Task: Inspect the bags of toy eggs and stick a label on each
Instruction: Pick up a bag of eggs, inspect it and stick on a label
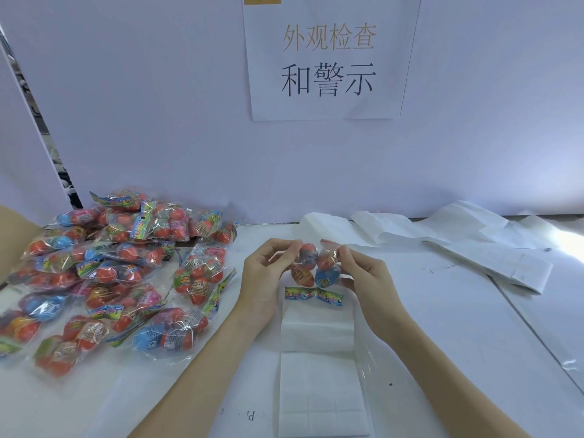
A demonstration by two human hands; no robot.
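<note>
I saw both hands raised over the white table point(442, 327), holding one clear bag of toy eggs point(317, 267) between them. The left hand point(264, 273) pinched the bag's upper left corner with curled fingers, thumb toward the top egg. The right hand point(363, 276) gripped the right edge, fingers curled round the plastic. Four eggs showed inside, three red-orange and one blue, and the colourful header strip point(313, 296) hung at the bag's lower end, so the bag was upside down.

Directly below the bag lay a white label sheet point(320, 393) scored into rectangles, with another white sheet point(316, 330) just above it. Left of the bag sat a heap of bagged toy eggs point(110, 273), well apart from the hands. Right of the bag, spent white backing papers point(474, 245) lay scattered. Behind the bag, on the partition, hung a paper sign point(328, 61) reading 外观检查 和警示.
</note>
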